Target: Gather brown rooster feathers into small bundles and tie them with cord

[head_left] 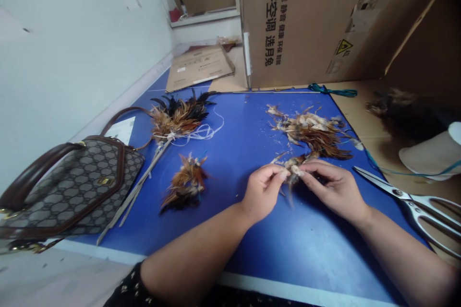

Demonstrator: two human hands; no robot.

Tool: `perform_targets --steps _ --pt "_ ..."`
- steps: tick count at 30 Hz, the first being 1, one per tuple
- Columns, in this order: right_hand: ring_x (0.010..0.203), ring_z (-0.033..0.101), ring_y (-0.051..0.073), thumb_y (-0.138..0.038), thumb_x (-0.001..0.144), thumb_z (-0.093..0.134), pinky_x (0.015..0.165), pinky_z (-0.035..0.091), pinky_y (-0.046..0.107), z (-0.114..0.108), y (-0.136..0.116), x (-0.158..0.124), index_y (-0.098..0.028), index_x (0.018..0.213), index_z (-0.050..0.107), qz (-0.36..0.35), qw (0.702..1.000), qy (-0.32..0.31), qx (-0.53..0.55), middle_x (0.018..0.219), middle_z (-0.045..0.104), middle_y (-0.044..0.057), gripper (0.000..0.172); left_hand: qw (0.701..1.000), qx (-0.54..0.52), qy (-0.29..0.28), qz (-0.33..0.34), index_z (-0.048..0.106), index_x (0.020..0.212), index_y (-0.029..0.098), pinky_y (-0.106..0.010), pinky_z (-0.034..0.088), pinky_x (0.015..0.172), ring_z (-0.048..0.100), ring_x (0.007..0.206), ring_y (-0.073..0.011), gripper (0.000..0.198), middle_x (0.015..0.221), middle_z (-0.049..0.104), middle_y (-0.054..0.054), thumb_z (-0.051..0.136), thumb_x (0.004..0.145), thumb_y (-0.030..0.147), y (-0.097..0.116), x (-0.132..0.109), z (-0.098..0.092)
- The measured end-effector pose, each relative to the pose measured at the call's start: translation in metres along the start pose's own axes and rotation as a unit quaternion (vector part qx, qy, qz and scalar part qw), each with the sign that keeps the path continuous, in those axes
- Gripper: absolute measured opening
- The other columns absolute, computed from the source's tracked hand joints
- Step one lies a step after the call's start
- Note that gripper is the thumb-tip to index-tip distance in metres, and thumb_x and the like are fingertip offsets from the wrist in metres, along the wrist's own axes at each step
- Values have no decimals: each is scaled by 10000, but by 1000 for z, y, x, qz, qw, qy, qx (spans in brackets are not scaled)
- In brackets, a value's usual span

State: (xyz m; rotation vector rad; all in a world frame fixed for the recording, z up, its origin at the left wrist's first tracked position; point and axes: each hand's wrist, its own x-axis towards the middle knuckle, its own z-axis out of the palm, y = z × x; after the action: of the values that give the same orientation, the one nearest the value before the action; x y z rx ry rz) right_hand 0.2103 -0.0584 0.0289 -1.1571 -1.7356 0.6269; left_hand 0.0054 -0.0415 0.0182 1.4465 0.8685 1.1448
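My left hand (262, 188) and my right hand (333, 187) meet over a blue table top (245, 230), fingers pinched together on a small tuft of brown feathers (293, 169). Just beyond the hands lies a loose pile of brown and white feathers (313, 132). A tied feather bundle (185, 184) lies to the left of my left hand. Farther back left, a feather duster on thin sticks (176, 117) rests with white string (201, 132) beside it.
A patterned handbag with brown handles (68, 187) sits at the left edge. Large scissors (418, 201) lie at the right, near a white cone (432, 153) wound with teal thread. A big cardboard box (306, 19) stands behind, flat cardboard (198, 64) by the wall.
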Motion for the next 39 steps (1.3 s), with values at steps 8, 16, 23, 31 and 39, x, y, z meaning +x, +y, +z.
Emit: perform_targets --steps 8,16,23,31,39 --pt "718 696 168 -248 970 691 691 558 299 8 -7 0 -227 931 759 -35 999 -8 -29 821 751 32 81 998 -29 6 -46 813 997 168 -340 535 959 682 966 -199 225 1015 767 -88 696 957 356 -9 1 0" --pt "702 691 164 -246 970 696 684 560 296 12 -8 0 -224 875 749 -39 998 -17 -39 785 749 28 112 999 -22 -4 -44 802 959 156 -345 572 874 690 896 -200 218 974 752 -100 705 942 350 -4 1 2" --pt "719 703 176 -249 968 706 707 560 315 10 -7 -2 -238 871 755 -29 999 0 -39 808 761 32 109 983 -112 -5 -144 730 936 126 -279 577 682 652 682 -143 345 794 725 -66 743 910 471 -4 0 4" --pt "693 690 177 -294 969 711 678 557 320 10 -5 -1 -235 863 756 -1 999 23 -44 802 750 35 129 962 -192 13 -192 691 960 113 -294 586 673 678 601 -143 404 726 733 -64 794 864 492 -11 2 8" --pt "786 716 188 -220 967 701 739 573 331 13 -2 -1 -241 963 749 -46 998 3 -47 890 768 41 52 976 -129 -21 -175 646 878 137 -205 386 545 512 560 -70 339 668 616 0 711 929 466 -11 0 7"
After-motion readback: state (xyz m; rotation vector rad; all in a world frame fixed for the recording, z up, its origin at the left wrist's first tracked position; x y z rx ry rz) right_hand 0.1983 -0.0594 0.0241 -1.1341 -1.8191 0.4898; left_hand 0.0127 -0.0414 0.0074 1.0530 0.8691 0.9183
